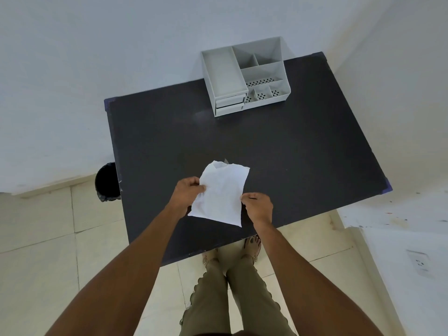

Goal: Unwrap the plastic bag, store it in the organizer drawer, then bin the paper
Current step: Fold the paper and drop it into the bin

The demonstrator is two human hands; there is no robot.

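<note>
A crumpled white paper lies folded over the near part of the black table. My left hand pinches its left edge and my right hand grips its right edge. A small grey sliver pokes out past the paper's far edge; I cannot tell whether it is the plastic bag. The grey desk organizer stands at the table's far edge, with two shut drawers on its left front. A black bin sits on the floor at the table's left side.
White walls stand behind the table and to the right, with a socket low on the right wall. My legs and sandalled feet are on the tiled floor by the table's near edge.
</note>
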